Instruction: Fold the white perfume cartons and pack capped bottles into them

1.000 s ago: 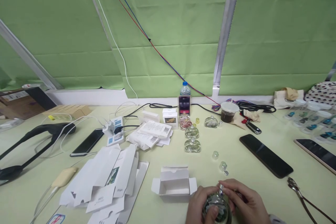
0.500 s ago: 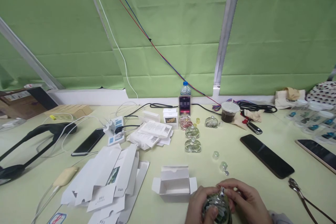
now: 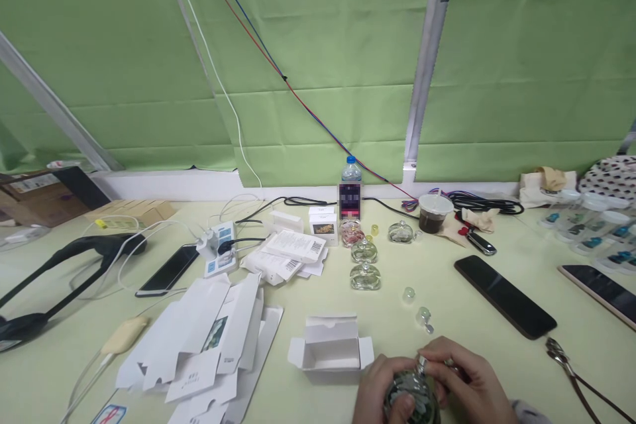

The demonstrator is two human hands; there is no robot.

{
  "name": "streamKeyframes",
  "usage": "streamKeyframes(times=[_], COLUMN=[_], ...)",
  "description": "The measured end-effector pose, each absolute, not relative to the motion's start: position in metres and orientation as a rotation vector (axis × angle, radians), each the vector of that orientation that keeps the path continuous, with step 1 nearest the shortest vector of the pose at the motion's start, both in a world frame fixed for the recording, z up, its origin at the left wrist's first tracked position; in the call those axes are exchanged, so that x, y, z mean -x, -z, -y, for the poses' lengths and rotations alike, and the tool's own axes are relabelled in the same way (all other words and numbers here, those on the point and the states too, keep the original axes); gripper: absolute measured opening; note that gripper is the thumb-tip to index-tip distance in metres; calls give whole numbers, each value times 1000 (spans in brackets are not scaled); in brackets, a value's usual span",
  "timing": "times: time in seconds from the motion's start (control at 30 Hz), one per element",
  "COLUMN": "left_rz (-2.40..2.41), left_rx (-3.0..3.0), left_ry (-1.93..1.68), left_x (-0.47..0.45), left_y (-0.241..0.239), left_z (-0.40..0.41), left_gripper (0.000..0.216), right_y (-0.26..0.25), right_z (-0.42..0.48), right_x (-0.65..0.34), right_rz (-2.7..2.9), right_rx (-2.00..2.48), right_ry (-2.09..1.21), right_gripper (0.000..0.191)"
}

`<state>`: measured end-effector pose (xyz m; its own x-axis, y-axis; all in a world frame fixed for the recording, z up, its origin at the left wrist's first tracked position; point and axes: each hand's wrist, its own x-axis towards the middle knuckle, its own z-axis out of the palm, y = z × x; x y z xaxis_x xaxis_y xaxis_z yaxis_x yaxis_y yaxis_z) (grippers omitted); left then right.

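At the bottom edge, my left hand [image 3: 382, 389] wraps round a small round glass bottle [image 3: 412, 396], thumb across its front. My right hand [image 3: 464, 381] is closed at the bottle's silver neck [image 3: 422, 362], fingers pinched on it. An open white box [image 3: 330, 344] lies just left of my hands. Two loose clear caps [image 3: 408, 293] [image 3: 423, 316] sit on the pale green table [image 3: 437, 285] just beyond my hands.
Further back stand more glass bottles [image 3: 364, 276], small white boxes [image 3: 322, 220] and a water bottle [image 3: 350, 180]. Flattened white cartons [image 3: 209, 334] lie at left, near a phone [image 3: 167, 269] and power strip [image 3: 217, 243]. Another black phone [image 3: 504, 294] lies at right; a lidded cup [image 3: 431, 211] behind.
Both hands stay on the bottle; the fingers shift only slightly at its neck. Nothing else on the table has moved.
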<state>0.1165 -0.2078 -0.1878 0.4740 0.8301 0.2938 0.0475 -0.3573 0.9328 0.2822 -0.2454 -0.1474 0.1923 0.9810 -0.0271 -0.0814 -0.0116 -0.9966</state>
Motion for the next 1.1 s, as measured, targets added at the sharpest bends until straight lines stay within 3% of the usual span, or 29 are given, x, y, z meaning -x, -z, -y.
streamKeyframes(times=[0.4, 1.1], left_rz=[-741, -669], left_rx=[-1743, -1794], left_ry=[-982, -879], left_x=[-116, -112], left_y=[182, 179], left_z=[207, 205], left_gripper=[52, 62], right_y=[158, 152], right_z=[247, 256], right_x=[-284, -292], right_rz=[936, 1056], right_rx=[1300, 1318], right_ry=[-1126, -1041], right_gripper=[15, 24])
